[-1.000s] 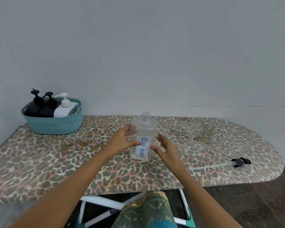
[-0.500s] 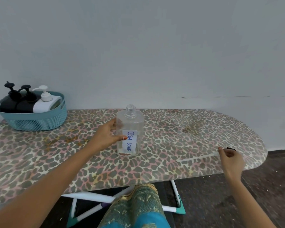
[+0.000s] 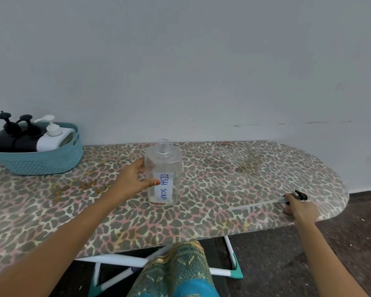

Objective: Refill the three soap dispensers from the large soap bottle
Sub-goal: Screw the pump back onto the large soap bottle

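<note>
Head view: left hand [image 3: 131,181] wraps clear bottle [image 3: 163,163], thumb on DISH SOAP label [image 3: 163,186]; bottle upright mid-board [image 3: 223,168], uncapped, near empty; right hand [image 3: 300,209] at 4 o'clock from bottle, fingertip touching pump [image 3: 299,196], full grip unclear; three dispensers [image 3: 30,140] in basket [image 3: 41,161] at 10 o'clock. Judgement: pinch pump by head; keep tube [image 3: 257,204] from dragging; steady bottle.
</note>
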